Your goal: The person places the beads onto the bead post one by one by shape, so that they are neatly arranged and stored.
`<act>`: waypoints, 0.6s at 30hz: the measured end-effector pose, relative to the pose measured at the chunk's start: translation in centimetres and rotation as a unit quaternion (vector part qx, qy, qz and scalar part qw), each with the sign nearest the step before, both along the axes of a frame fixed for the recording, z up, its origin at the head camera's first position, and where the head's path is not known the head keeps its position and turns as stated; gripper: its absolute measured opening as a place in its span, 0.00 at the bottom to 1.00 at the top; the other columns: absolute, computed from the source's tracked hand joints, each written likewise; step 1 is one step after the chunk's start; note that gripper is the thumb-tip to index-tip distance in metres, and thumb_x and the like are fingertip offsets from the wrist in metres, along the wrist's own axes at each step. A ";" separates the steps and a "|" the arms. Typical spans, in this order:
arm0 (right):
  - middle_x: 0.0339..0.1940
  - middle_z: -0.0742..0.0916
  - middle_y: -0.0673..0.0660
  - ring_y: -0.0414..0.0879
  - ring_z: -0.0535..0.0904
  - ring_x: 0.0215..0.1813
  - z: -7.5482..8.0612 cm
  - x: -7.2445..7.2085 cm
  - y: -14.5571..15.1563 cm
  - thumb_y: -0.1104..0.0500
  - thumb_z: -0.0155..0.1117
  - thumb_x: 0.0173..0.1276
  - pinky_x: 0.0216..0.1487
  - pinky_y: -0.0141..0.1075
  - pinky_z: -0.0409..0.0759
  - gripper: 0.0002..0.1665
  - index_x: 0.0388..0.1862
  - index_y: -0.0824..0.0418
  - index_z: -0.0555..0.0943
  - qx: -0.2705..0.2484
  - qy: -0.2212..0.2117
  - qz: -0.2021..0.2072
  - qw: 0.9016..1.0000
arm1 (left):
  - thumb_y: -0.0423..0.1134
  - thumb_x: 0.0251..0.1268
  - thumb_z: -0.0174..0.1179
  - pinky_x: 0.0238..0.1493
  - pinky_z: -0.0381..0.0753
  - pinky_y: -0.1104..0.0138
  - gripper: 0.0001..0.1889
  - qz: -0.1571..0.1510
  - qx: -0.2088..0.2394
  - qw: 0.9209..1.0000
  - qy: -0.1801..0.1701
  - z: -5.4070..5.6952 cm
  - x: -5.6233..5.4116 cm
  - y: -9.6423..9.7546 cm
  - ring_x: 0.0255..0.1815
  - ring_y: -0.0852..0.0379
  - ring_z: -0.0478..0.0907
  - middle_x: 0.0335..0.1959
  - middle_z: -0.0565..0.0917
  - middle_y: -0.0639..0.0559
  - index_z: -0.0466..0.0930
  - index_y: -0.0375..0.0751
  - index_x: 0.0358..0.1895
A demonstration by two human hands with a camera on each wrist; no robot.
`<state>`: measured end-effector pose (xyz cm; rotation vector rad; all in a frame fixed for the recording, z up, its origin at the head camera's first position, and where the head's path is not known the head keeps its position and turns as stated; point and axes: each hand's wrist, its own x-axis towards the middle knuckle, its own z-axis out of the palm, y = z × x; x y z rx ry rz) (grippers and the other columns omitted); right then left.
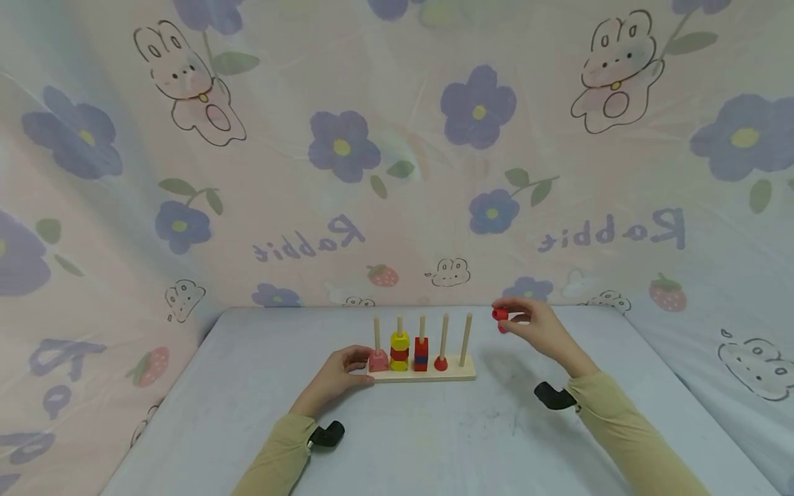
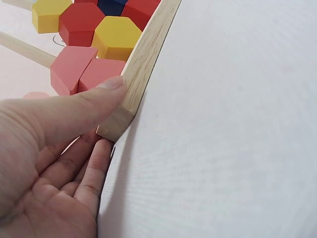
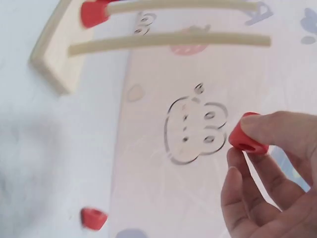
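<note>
A wooden peg board (image 1: 424, 377) with several upright pegs stands on the table. My left hand (image 1: 341, 372) holds its left end; in the left wrist view the thumb (image 2: 111, 87) lies over its edge and the other fingers are at the end. Close to this hand, pink blocks (image 1: 378, 361) sit on the leftmost peg. To the right of the board, raised above the table, my right hand (image 1: 536, 327) pinches a small red block (image 3: 249, 136) with a hole through it. A red piece (image 1: 441, 364) sits low on the fourth peg; the rightmost peg (image 1: 466, 341) is bare.
Yellow and red blocks (image 1: 400, 341) are stacked on the second peg, red and blue blocks (image 1: 421, 348) on the third. Another red block (image 3: 94, 218) lies on the table (image 1: 422, 441) right of the board. A printed cloth (image 1: 409, 186) hangs behind the table.
</note>
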<state>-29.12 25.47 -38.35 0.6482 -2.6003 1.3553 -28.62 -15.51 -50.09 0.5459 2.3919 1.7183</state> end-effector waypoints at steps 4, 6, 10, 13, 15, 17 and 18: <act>0.49 0.82 0.63 0.57 0.81 0.44 1.2 0.2 -1.5 0.66 0.65 0.65 0.34 0.37 0.84 0.19 0.55 0.65 0.77 -0.047 -0.012 0.013 0.999 | 0.30 0.53 0.70 0.59 0.73 0.57 0.28 0.000 0.003 1.000 -0.002 0.2 0.1 0.0 0.57 0.45 0.74 0.57 0.75 0.41 0.72 0.33 0.59; 0.48 0.83 0.62 0.56 0.81 0.45 1.6 0.3 -2.2 0.64 0.66 0.65 0.32 0.37 0.83 0.19 0.55 0.64 0.77 -0.069 -0.010 0.016 0.997 | 0.29 0.53 0.70 0.59 0.73 0.57 0.29 -0.001 0.003 1.000 -0.001 0.2 0.1 0.1 0.57 0.44 0.74 0.57 0.75 0.40 0.72 0.32 0.60; 0.48 0.83 0.63 0.50 0.81 0.48 1.9 0.1 -3.7 0.65 0.66 0.64 0.42 0.32 0.82 0.19 0.54 0.65 0.78 -0.119 0.005 0.032 0.992 | 0.30 0.52 0.71 0.59 0.74 0.60 0.29 -0.002 0.002 1.000 -0.003 0.0 0.0 0.0 0.57 0.46 0.74 0.57 0.75 0.41 0.72 0.34 0.60; 0.47 0.83 0.66 0.49 0.81 0.47 1.8 -0.3 -4.7 0.67 0.66 0.63 0.50 0.30 0.79 0.19 0.53 0.68 0.78 -0.156 0.013 0.053 0.986 | 0.31 0.52 0.71 0.58 0.74 0.60 0.29 -0.003 0.002 1.000 -0.001 -0.1 -0.1 0.0 0.57 0.46 0.74 0.58 0.75 0.41 0.72 0.34 0.60; 0.46 0.83 0.67 0.49 0.82 0.46 1.6 -0.4 -5.5 0.68 0.66 0.63 0.50 0.31 0.79 0.18 0.52 0.69 0.78 -0.173 0.011 0.065 0.983 | 0.31 0.52 0.71 0.58 0.74 0.60 0.29 -0.003 0.001 1.000 0.001 -0.1 -0.1 0.0 0.57 0.46 0.74 0.58 0.75 0.41 0.72 0.34 0.60; 0.46 0.83 0.66 0.49 0.82 0.46 1.3 -0.5 -6.2 0.69 0.66 0.62 0.50 0.32 0.79 0.18 0.52 0.69 0.78 -0.180 0.007 0.075 0.981 | 0.31 0.52 0.71 0.59 0.74 0.59 0.29 -0.004 0.003 1.000 0.005 0.0 0.0 0.0 0.57 0.45 0.74 0.57 0.75 0.40 0.72 0.33 0.59; 0.46 0.83 0.66 0.49 0.82 0.47 1.2 -0.6 -6.5 0.69 0.66 0.62 0.51 0.32 0.79 0.18 0.51 0.69 0.78 -0.182 0.006 0.080 0.980 | 0.31 0.52 0.71 0.59 0.74 0.59 0.29 -0.003 0.004 1.000 0.002 0.1 0.0 0.0 0.57 0.46 0.74 0.57 0.75 0.41 0.72 0.34 0.59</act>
